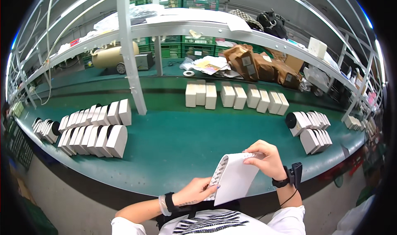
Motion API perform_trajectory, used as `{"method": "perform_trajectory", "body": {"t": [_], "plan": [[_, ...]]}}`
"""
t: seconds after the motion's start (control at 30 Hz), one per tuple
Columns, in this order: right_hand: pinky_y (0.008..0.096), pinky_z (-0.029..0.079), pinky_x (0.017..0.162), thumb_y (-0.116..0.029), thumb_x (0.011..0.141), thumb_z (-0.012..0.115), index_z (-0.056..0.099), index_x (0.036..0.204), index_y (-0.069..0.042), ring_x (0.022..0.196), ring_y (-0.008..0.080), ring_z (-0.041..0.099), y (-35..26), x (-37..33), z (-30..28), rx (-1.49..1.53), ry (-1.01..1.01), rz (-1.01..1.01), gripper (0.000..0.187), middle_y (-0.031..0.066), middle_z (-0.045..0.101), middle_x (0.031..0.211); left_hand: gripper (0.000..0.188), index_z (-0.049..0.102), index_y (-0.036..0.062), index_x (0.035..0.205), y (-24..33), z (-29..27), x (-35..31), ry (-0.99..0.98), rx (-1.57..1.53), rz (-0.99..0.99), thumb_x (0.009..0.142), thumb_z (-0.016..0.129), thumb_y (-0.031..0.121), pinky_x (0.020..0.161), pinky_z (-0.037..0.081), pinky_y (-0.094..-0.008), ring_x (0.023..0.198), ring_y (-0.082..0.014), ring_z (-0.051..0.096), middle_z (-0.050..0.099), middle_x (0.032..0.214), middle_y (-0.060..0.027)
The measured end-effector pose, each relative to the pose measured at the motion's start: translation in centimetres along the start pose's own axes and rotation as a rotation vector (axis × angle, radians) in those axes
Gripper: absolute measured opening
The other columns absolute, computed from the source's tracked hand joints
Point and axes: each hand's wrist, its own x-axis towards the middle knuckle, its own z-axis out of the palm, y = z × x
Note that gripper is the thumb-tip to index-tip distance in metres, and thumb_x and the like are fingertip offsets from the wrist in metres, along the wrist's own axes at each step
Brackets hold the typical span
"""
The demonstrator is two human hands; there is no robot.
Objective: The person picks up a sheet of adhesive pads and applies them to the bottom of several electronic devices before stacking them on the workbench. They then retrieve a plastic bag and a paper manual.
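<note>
A white sheet (239, 178), bent over on itself, is held above the table's front edge close to my body. Rows of small printed marks show on its inner side along the left, and it looks like a sheet of labels. My left hand (197, 192) grips the sheet's lower left edge, thumb on the outer face. At the upper right corner my right hand (266, 157) pinches it between thumb and fingers. Both hands are closed on the sheet.
Two rows of white, round-topped pieces (116, 141) stand at left; similar pieces (311, 140) stand at right. Small upright white boxes (211, 96) line the far side of the green table (173, 148). A metal post (131, 57) rises at left, beneath a shelf (198, 27).
</note>
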Motion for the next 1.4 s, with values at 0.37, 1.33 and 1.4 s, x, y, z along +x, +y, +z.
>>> {"method": "perform_trajectory", "body": {"t": [0.37,1.33,1.4], "plan": [[0.0364,0.050,0.086,-0.028,0.081,0.073,0.056,0.124,-0.005,0.097,0.0250,0.063,6.5,9.3,3.6,-0.534,-0.235,-0.098,0.052,0.0142,0.065,0.105,0.051,0.045,-0.0091,0.123,-9.6,-4.7,-0.4,0.368,-0.246,-0.266,0.089,0.064,0.023,0.073,0.051,-0.0289,0.083,-0.0137,0.063,0.067,0.095,-0.0144],[0.0332,0.051,0.078,-0.008,0.086,0.062,0.045,0.134,-0.008,0.090,0.0328,0.065,1.5,41.0,-12.3,-0.661,0.429,-0.262,0.051,0.0190,0.064,0.106,0.044,0.054,0.0037,0.116,-1.8,-6.7,-16.6,0.275,0.071,-1.200,0.090,0.055,0.039,0.085,0.042,-0.0417,0.100,-0.0362,0.055,0.058,0.110,-0.0239],[0.0331,0.052,0.075,-0.009,0.087,0.061,0.044,0.134,-0.009,0.085,0.0332,0.066,-0.3,43.5,-11.8,-0.517,0.597,-0.169,0.050,0.0191,0.065,0.102,0.043,0.054,0.0029,0.116,-2.3,-7.4,-16.4,0.300,0.073,-1.173,0.090,0.054,0.038,0.085,0.043,-0.0420,0.099,-0.0364,0.055,0.057,0.109,-0.0242]]}}
